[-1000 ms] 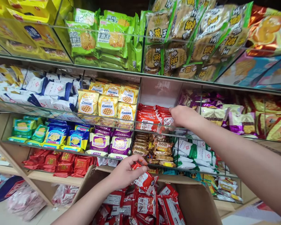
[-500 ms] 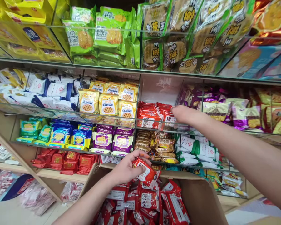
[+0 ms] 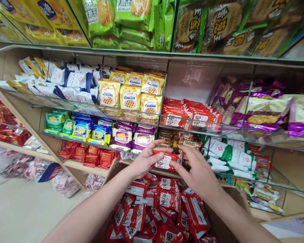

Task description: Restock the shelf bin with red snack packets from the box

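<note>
My left hand (image 3: 148,160) is closed on a red and white snack packet (image 3: 165,160), its thumb across the front and fingers along the top. My right hand (image 3: 196,168) is at the packet's right end, thumb against the front and fingers behind the edge. Below both hands stands a cardboard box (image 3: 225,206) with many loose red packets (image 3: 167,199) of the same look lying in it. Behind, on the middle shelf, matching red packets (image 3: 176,118) are stacked in rows in one glass-divided compartment.
Yellow cookie packets (image 3: 130,97) fill the compartment left of the red rows, purple and cream packets (image 3: 267,113) the one to the right. A glass shelf front (image 3: 192,125) runs above the hands. Green biscuit packs (image 3: 134,20) sit higher; white and green packets (image 3: 228,152) lie lower right.
My right hand has come down from the red rows on the shelf to the packet in my left hand. The view has shifted, and the shelf rows of red packets show more fully.
</note>
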The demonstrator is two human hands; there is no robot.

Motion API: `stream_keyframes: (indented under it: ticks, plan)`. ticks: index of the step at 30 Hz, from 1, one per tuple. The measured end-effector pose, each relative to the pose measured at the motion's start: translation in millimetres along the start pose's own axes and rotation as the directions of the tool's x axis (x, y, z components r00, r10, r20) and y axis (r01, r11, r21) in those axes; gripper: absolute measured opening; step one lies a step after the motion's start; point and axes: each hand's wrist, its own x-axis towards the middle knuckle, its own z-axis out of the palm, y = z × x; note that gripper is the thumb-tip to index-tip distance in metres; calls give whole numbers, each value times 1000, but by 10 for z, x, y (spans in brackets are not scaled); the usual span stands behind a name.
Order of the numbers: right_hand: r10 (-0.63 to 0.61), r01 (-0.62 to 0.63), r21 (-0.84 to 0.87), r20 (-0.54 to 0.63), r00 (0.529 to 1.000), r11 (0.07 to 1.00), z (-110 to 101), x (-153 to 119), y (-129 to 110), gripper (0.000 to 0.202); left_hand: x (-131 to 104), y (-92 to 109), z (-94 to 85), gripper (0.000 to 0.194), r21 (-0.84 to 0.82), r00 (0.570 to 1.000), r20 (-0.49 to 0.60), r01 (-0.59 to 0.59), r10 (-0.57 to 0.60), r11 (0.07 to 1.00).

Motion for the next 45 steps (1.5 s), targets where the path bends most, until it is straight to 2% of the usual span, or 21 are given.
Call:
stream_keyframes:
  ticks: [1,3,5,7,9,13,16,18,20,22,24,25,26,27,29,30,32,34,37,41,45]
  plan:
    - [121,-128,126,57,991,984,118,-58,39,37,-1,6,5,40,-8,1000,4,5,-5,1000]
    - [276,-327,373,183,943,869,281,-123,117,38,-4,19,7,37,-31,999,22,38,-37,999]
    - [324,-407,545,247,913,733,350,-164,171,34,-7,28,0,35,-62,995,40,91,-88,994]
    - [352,-428,607,249,902,669,355,-207,190,33,-10,32,-13,33,-80,988,57,150,-145,986]
    - [363,-442,596,257,896,670,332,-251,185,30,-15,31,-27,31,-66,980,74,190,-185,980]
    - [338,-451,470,308,889,759,297,-288,163,26,-31,30,-36,30,-14,975,124,188,-185,982]
    - [287,-395,448,290,913,802,276,-266,147,23,-45,37,-26,30,-4,966,177,193,-189,981]
    - [258,-341,443,236,937,830,206,-238,126,19,-44,44,-19,29,-38,973,137,191,-185,981]
    - [221,-256,412,131,966,875,40,-190,94,17,-32,48,-16,27,-91,984,37,176,-173,980]
    - [166,-128,356,-77,983,926,-234,-99,57,13,-16,48,-18,24,-107,984,-23,175,-178,979]
    - [102,-37,202,-322,941,979,-577,62,27,23,-7,45,-21,22,-55,979,-13,202,-203,978]
    - [54,-24,78,-412,909,997,-750,173,21,31,-6,43,-21,22,-12,976,-2,218,-218,976]
    - [-3,-28,-65,-443,897,998,-907,301,24,36,-7,41,-19,22,30,973,1,230,-230,973]
    - [-81,-9,-205,-428,900,979,-1041,440,39,34,-9,39,-15,23,65,971,-4,239,-239,969]
    - [-170,31,-409,-308,936,912,-1212,726,99,26,-14,38,-6,23,98,970,-26,242,-240,965]
    - [-169,35,-476,-242,955,879,-1248,859,139,21,-15,38,-1,23,103,971,-33,238,-236,966]
    - [-90,9,-575,-113,990,818,-1245,1081,215,16,-17,40,8,23,116,973,-35,232,-229,966]
    - [7,11,-648,26,1000,762,-1187,1239,264,14,-19,41,12,23,146,974,-30,228,-226,963]
    - [141,45,-677,218,966,734,-1094,1380,290,13,-23,41,12,26,186,974,-27,225,-224,956]
    - [316,79,-728,389,865,680,-1025,1490,320,5,-26,42,13,28,209,975,-18,220,-221,953]
    - [262,234,-729,497,828,644,-990,1554,348,11,-21,48,19,26,215,973,-17,227,-229,950]
